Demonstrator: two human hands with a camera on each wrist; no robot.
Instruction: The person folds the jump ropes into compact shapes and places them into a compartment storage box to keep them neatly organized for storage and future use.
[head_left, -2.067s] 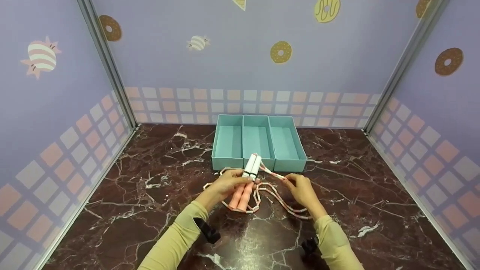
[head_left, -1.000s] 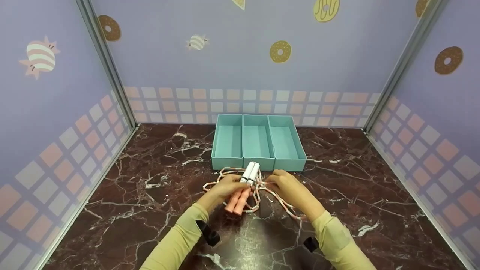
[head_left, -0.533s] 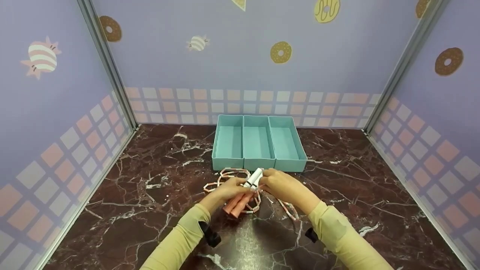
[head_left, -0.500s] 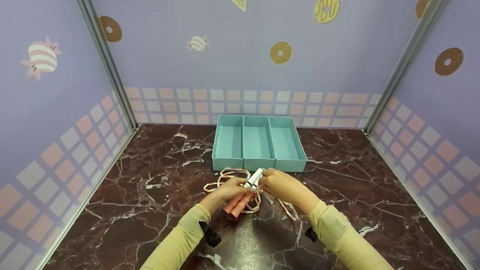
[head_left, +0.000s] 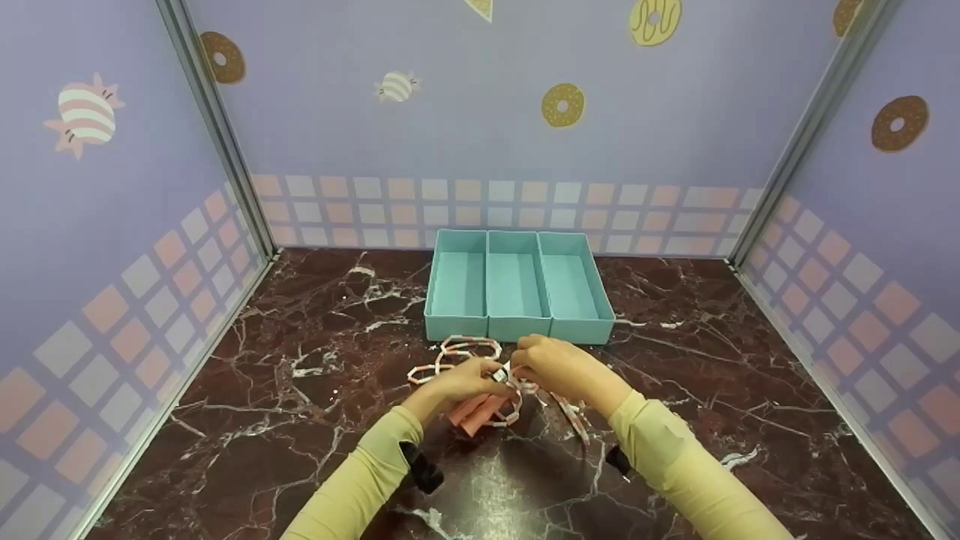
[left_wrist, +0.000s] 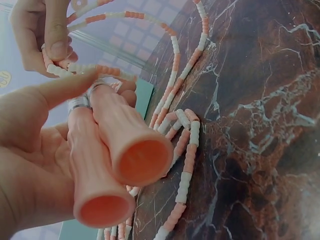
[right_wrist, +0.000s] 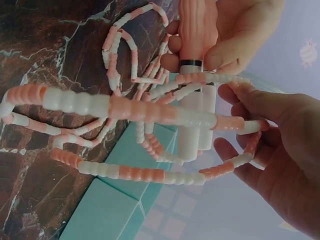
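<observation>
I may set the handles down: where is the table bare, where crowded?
Bare: table between bins and left wall, and between bins and right wall; the bins look empty. Crowded: in front of the bins, with rope, handles, left hand and right hand.

The handles look like moulded plastic, wavy-ribbed with a soft sheen; their white ends are smooth, the bands shiny. The beads look like ridged, satiny plastic. At 12 o'clock the bins look matt and smooth. The table has a polished, marble-like face, glaring at 6 o'clock. The posts at 10 and 2 o'clock look like metal; the sleeves are matt cloth.
</observation>
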